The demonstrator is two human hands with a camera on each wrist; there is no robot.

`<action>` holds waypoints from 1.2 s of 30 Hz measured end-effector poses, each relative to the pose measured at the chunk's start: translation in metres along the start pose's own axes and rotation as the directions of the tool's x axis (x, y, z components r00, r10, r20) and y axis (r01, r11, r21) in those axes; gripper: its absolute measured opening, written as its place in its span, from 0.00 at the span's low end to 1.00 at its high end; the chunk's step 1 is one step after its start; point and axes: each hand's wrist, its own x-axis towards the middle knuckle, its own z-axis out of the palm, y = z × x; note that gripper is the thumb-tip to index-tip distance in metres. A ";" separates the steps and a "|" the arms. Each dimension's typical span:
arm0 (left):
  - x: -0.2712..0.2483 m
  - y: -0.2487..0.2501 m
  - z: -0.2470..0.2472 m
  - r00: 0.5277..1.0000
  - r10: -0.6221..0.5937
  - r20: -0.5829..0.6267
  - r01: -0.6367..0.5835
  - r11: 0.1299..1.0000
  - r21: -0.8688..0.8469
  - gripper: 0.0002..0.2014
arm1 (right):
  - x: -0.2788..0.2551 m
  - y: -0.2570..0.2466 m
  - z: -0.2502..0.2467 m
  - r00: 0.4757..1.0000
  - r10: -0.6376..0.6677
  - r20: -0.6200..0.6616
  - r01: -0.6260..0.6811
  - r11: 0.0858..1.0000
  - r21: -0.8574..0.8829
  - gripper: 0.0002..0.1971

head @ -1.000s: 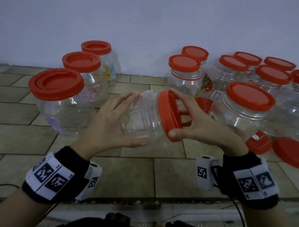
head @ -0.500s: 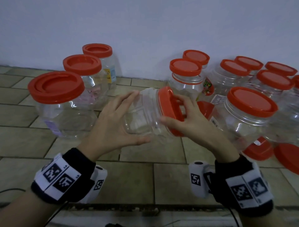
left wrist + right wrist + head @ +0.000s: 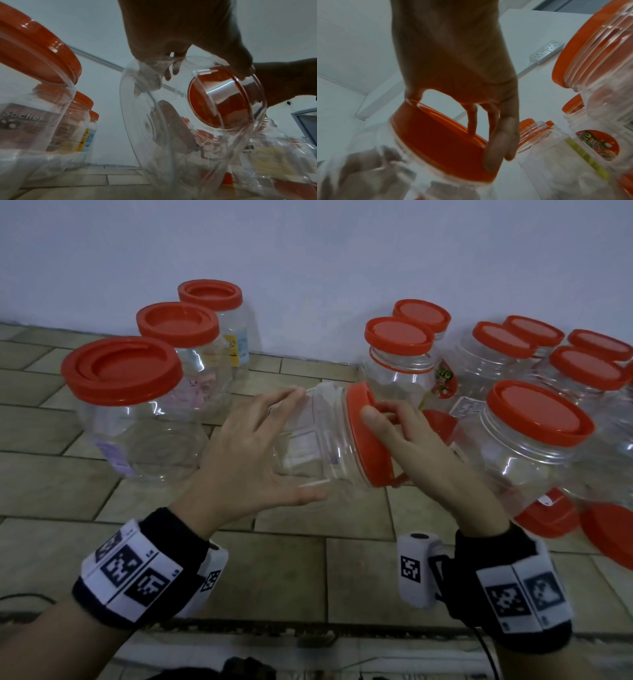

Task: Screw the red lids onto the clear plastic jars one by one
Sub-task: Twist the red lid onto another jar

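Observation:
A clear plastic jar [image 3: 315, 440] lies on its side in the air above the tiled floor, its mouth to the right. My left hand [image 3: 270, 450] holds its body, fingers over the top and thumb underneath. A red lid [image 3: 368, 440] sits on the mouth. My right hand [image 3: 380, 419] grips that lid, thumb on the upper rim and fingers behind it. In the left wrist view the jar [image 3: 171, 128] fills the middle, with the lid [image 3: 219, 102] seen through it. The right wrist view shows the lid [image 3: 436, 142] held by my thumb [image 3: 501, 142].
Three capped jars [image 3: 137, 412] stand in a row at the left. Several capped jars [image 3: 534, 446] crowd the right, close to my right hand. Loose red lids [image 3: 609, 529] lie on the floor at the far right. A white wall [image 3: 308, 268] closes the back.
My right hand has turned round the lid: the thumb went from the lower rim up to the upper rim. The left hand kept its hold on the jar, which tilted slightly.

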 end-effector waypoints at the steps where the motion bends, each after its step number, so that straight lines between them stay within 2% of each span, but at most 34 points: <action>1: 0.000 0.000 -0.001 1.000 0.007 0.002 -0.007 1.000 0.006 0.51 | -0.001 0.000 -0.003 1.000 -0.005 0.005 0.005 1.000 -0.009 0.39; 3: -0.001 -0.001 -0.004 1.000 0.002 -0.012 -0.003 1.000 -0.027 0.51 | -0.003 0.003 -0.015 0.995 -0.102 0.012 0.101 0.992 0.072 0.35; 4: -0.002 -0.001 -0.005 1.000 -0.002 -0.021 0.001 0.998 -0.056 0.51 | -0.005 0.005 -0.022 0.983 -0.174 0.059 0.165 0.977 0.138 0.34; 7: -0.003 0.001 -0.010 1.000 0.001 -0.026 -0.004 0.993 -0.122 0.51 | -0.005 0.006 -0.031 0.917 -0.282 0.281 0.235 0.953 0.190 0.43; 8: -0.003 0.002 -0.011 1.000 0.003 -0.026 -0.006 0.992 -0.129 0.51 | -0.003 0.005 -0.030 0.915 -0.276 0.294 0.241 0.959 0.150 0.46; 10: -0.003 0.004 -0.011 0.999 0.025 -0.029 -0.028 0.993 -0.115 0.51 | 0.000 -0.001 -0.027 0.941 -0.238 0.239 0.224 0.971 0.084 0.45; 13: -0.003 0.005 -0.012 0.997 0.072 -0.024 -0.073 0.996 -0.049 0.52 | 0.002 -0.009 -0.019 0.973 -0.131 0.189 0.133 0.991 0.006 0.31; 16: -0.004 0.004 -0.013 0.997 0.082 -0.013 -0.082 0.997 -0.005 0.52 | 0.005 -0.010 -0.021 0.985 -0.042 0.166 0.057 0.994 -0.091 0.35; 17: -0.005 0.004 -0.013 0.997 0.074 -0.015 -0.074 0.997 -0.004 0.52 | 0.005 -0.008 -0.024 0.979 -0.068 0.190 0.079 0.995 -0.055 0.36; 18: -0.005 0.003 -0.014 0.998 0.058 -0.021 -0.058 0.998 -0.011 0.51 | 0.004 -0.007 -0.027 0.962 -0.124 0.245 0.124 0.992 0.014 0.37; 20: -0.006 0.002 -0.016 0.999 0.021 -0.043 -0.022 0.999 -0.033 0.51 | 0.001 -0.008 -0.032 0.893 -0.253 0.373 0.216 0.966 0.140 0.44; 21: -0.006 0.002 -0.017 0.999 0.015 -0.052 -0.016 0.999 -0.038 0.51 | 0.002 -0.006 -0.032 0.861 -0.294 0.415 0.254 0.955 0.150 0.47; 22: -0.006 0.001 -0.017 0.998 0.017 -0.055 -0.019 0.999 -0.035 0.51 | 0.004 -0.006 -0.030 0.854 -0.307 0.419 0.283 0.952 0.120 0.47; 25: -0.006 -0.001 -0.017 0.999 0.035 -0.035 -0.035 0.999 0.004 0.51 | 0.007 -0.016 -0.019 0.935 -0.200 0.295 0.216 0.976 -0.023 0.37; 28: -0.009 -0.001 -0.016 0.999 0.032 -0.037 -0.032 0.999 0.007 0.51 | 0.011 -0.017 -0.014 0.969 -0.089 0.231 0.117 0.987 -0.113 0.36; 30: -0.010 -0.001 -0.015 0.998 0.006 -0.064 -0.009 0.999 -0.045 0.51 | 0.013 -0.012 -0.015 0.974 -0.057 0.217 0.065 0.997 -0.031 0.39; 32: -0.010 -0.001 -0.016 0.992 -0.080 -0.101 0.067 0.989 -0.131 0.52 | 0.014 -0.007 -0.016 0.978 -0.091 0.188 0.068 0.990 0.124 0.41; 33: -0.009 -0.002 -0.017 0.984 -0.132 -0.120 0.109 0.978 -0.176 0.52 | 0.015 -0.003 -0.015 0.979 -0.120 0.163 0.090 0.980 0.179 0.41; 36: -0.007 -0.006 -0.020 0.949 -0.268 -0.167 0.209 0.930 -0.303 0.54 | 0.014 0.009 -0.006 0.964 -0.222 0.144 0.180 0.948 0.263 0.29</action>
